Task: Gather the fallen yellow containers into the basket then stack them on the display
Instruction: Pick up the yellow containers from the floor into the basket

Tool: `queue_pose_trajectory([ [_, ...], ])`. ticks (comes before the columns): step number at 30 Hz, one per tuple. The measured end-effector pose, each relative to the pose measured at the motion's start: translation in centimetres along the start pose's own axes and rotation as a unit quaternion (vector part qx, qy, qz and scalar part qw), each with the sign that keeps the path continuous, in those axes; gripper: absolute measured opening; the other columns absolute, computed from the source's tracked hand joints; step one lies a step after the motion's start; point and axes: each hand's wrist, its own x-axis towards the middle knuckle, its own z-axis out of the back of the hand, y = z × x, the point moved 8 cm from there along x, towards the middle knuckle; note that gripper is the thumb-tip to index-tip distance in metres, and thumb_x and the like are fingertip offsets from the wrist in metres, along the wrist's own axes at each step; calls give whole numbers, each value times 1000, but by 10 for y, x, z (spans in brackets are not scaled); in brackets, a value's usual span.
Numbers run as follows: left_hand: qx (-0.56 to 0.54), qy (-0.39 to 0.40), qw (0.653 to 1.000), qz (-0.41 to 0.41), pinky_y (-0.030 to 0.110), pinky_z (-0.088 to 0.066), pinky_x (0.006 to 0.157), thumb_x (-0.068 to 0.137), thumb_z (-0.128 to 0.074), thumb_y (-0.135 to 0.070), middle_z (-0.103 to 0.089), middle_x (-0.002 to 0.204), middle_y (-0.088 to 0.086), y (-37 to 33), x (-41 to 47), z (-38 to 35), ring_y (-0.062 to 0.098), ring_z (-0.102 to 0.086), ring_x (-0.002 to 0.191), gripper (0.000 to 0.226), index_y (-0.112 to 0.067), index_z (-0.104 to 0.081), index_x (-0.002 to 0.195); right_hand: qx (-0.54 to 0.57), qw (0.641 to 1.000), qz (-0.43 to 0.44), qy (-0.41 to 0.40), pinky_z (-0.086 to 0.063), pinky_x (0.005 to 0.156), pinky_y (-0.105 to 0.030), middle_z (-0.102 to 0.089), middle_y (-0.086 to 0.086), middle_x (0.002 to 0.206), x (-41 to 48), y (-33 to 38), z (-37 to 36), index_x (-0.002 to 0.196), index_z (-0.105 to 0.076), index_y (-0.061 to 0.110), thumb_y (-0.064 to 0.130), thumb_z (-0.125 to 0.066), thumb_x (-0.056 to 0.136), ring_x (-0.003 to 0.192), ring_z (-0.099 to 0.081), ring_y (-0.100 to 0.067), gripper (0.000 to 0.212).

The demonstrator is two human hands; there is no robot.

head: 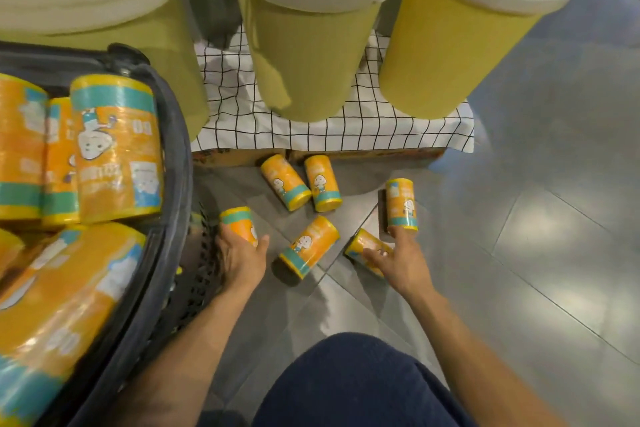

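Plainly, we are in the gathering half of the task, and nothing is being stacked yet. The grey tiled floor point(519, 253) fills most of the view. At its far edge a white cloth with a black grid point(346, 128) covers the low display, which carries large pale yellow plastic buckets point(311, 55). Close at the left, the dark plastic basket point(173, 166) already holds several yellow-orange cylindrical containers with teal bands point(117, 149), packed against one another.

Six more of these lie loose on the floor. A pair of fallen containers point(322, 183) lies side by side just in front of the display. The middle container point(309, 246) lies between the two hands, untouched. The far-right container point(401, 203) lies a little apart from the rest.

The left hand point(239, 253) grips the container nearest the basket point(239, 224), fingers and thumb curled round it, just beside the basket wall. The right hand point(398, 260) lies over the low container point(363, 246), with one finger reaching to touch the far-right one. Blur hides the thumb, so we cannot tell whether that hand has closed yet.

Next, we judge, the left hand's container needs lifting over the basket rim and setting among the others, while the right needs a firm hold before lifting. The round sides may roll away.
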Motion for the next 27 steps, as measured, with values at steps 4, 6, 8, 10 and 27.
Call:
queue_pose_trajectory([
  [4, 60, 1, 998, 3, 57, -45, 97, 87, -80, -40, -39, 143, 32, 9, 6, -12, 53, -48, 125, 111, -13, -3, 163, -112, 993, 6, 28, -53, 88, -44, -64, -11, 123, 13, -6, -28, 130, -48, 18, 58, -80, 76, 108, -62, -32, 75],
  [6, 59, 5, 998, 6, 57, -45, 98, 87, -80, -35, -44, 139, 33, 8, 5, -13, 52, -50, 123, 109, -19, -2, 162, -184, 982, 19, 22, -50, 95, -43, -61, -10, 129, 16, -7, -37, 134, -47, 18, 58, -81, 75, 115, -58, -31, 79],
  [8, 37, 14, 999, 12, 56, -46, 98, 86, -80, -30, -45, 140, 32, 5, 4, -12, 51, -53, 122, 110, -18, -2, 162, -221, 975, 24, -1, -48, 95, -43, -58, -9, 131, 18, -6, -39, 134, -46, 17, 56, -80, 77, 117, -56, -31, 77],
  [10, 11, 25, 1000, 11, 54, -49, 96, 87, -79, -30, -46, 142, 31, -2, -1, -6, 50, -55, 119, 109, -16, 0, 161, -207, 978, 7, 0, -48, 92, -42, -58, -10, 128, 17, -8, -41, 130, -46, 15, 53, -76, 79, 115, -56, -32, 70],
  [27, -284, 132, 915, -253, 18, -51, 83, 100, -62, -39, -43, 150, -9, -161, -108, 95, -1, -58, 113, 97, -56, 16, 156, 339, 934, 96, -55, -53, 67, -27, -68, 3, 101, -47, 139, 112, 106, -56, 28, 36, -69, 96, 89, -67, -14, 18],
])
